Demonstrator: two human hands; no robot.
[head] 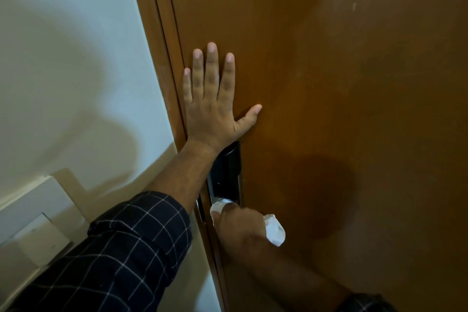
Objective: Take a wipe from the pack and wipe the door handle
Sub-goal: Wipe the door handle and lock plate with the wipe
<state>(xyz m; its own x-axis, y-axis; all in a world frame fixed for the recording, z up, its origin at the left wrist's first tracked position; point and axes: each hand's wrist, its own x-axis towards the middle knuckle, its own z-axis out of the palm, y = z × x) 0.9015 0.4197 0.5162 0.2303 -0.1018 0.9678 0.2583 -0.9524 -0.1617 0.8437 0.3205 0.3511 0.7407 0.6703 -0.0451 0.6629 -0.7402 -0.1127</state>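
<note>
My left hand (pixel 212 99) lies flat against the brown wooden door (pixel 342 83), fingers spread and pointing up, just above the black lock plate (pixel 226 175). Below the plate, my right hand (pixel 238 228) is closed around a white wipe (pixel 274 232). The wipe bulges out to the right of the fist and also shows at the thumb side, pressed against the lower end of the lock plate. The door handle itself is hidden under my right hand and the wipe. No wipe pack is in view.
The door frame (pixel 157 58) runs along the door's left edge. Left of it is a pale wall (pixel 63 45) with white switch plates (pixel 38 230) low down. Both my forearms wear dark checked sleeves.
</note>
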